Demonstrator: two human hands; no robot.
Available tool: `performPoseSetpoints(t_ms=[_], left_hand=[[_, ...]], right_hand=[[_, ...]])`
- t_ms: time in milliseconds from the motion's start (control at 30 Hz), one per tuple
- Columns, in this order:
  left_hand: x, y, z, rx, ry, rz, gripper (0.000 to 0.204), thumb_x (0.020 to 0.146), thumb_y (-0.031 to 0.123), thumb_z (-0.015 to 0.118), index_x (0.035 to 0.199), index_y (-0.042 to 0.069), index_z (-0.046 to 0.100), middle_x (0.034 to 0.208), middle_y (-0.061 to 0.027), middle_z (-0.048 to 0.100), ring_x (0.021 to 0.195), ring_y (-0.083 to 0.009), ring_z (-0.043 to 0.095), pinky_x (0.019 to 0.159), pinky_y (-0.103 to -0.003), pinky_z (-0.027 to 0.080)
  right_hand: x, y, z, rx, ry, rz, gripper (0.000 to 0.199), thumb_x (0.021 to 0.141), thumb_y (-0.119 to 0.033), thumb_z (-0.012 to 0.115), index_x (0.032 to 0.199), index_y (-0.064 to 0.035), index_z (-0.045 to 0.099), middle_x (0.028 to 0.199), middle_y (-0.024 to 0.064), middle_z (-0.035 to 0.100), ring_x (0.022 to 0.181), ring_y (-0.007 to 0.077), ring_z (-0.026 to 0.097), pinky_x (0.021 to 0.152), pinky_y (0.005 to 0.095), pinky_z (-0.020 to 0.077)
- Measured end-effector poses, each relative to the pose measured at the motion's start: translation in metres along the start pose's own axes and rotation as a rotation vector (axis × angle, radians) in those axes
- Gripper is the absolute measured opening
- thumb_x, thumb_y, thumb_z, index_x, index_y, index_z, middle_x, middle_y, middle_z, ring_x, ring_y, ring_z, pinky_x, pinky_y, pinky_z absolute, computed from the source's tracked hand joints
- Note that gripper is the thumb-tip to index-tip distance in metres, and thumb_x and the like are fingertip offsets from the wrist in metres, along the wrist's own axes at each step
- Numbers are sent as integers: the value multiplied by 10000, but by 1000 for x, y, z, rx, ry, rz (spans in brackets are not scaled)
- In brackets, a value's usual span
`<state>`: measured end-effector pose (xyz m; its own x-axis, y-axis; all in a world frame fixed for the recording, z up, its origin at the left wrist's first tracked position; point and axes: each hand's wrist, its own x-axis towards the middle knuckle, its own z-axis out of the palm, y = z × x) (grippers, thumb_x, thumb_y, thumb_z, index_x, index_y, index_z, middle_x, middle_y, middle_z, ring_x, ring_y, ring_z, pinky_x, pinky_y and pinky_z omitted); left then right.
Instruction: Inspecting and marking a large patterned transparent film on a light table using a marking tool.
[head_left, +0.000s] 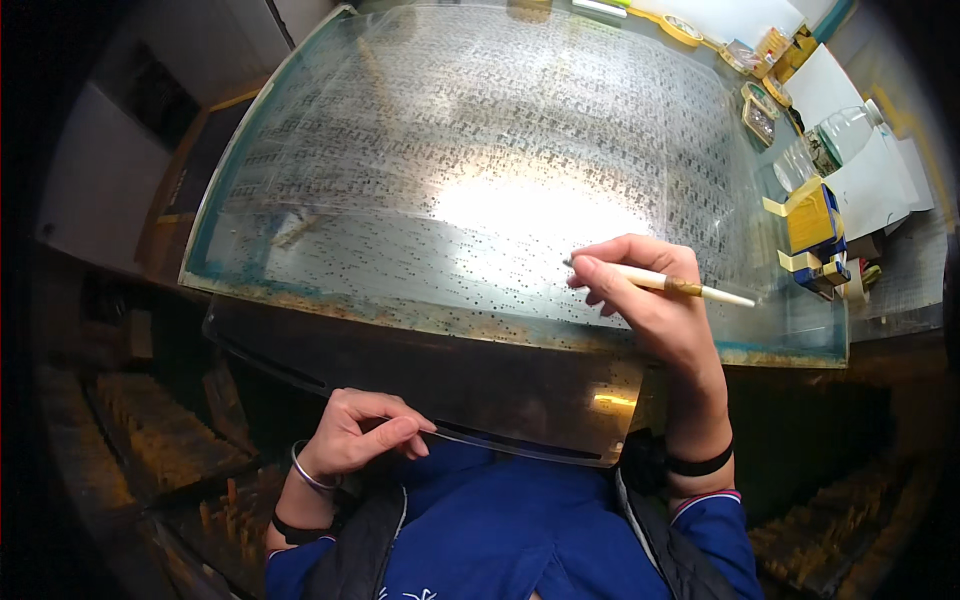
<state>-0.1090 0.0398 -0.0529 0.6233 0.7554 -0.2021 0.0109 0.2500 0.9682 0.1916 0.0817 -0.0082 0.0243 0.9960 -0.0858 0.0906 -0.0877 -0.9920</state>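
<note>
My right hand is above the front right part of a glass-topped table. Its fingers pinch a slim pen-like tool with a pale handle and a brown band. The tool's small dark tip points left, close to the surface; its exact kind is unclear. Beneath it lies a large transparent film sheet printed with many small black marks. The film hangs over the table's front edge toward me. My left hand is closed on the near edge of this hanging part, thumb on top.
At the right stand a clear plastic bottle and a blue-and-yellow box with tape strips. Tape rolls and small tins line the far right edge. Bright glare covers the film's middle. Dark racks stand below left.
</note>
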Motion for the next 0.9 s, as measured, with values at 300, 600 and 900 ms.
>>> performPoseSetpoints(t_ms=[300, 600, 900], left_hand=[[0, 2, 0, -3, 1, 12, 144, 861, 40, 558, 892, -61, 657, 735, -131, 649, 645, -148, 633, 575, -224, 523], [1, 4, 4, 29, 59, 15, 154, 865, 56, 557, 865, -60, 658, 699, -123, 644, 620, -151, 630, 564, -231, 519], [14, 0, 3, -36, 356, 156, 210, 895, 103, 504, 853, -69, 616, 592, -102, 594, 491, -128, 563, 453, -220, 464]], right_hand=[[3, 10, 0, -197, -104, -97, 179, 797, -155, 671, 846, 17, 670, 686, 37, 646, 629, 42, 555, 550, 188, 427], [2, 9, 7, -173, 63, -136, 163, 805, -150, 663, 846, 7, 665, 696, 30, 647, 638, 49, 569, 565, 188, 438], [-15, 9, -39, 151, 250, -175, 174, 832, -152, 613, 873, 16, 619, 702, 84, 631, 609, 97, 578, 515, 200, 437]])
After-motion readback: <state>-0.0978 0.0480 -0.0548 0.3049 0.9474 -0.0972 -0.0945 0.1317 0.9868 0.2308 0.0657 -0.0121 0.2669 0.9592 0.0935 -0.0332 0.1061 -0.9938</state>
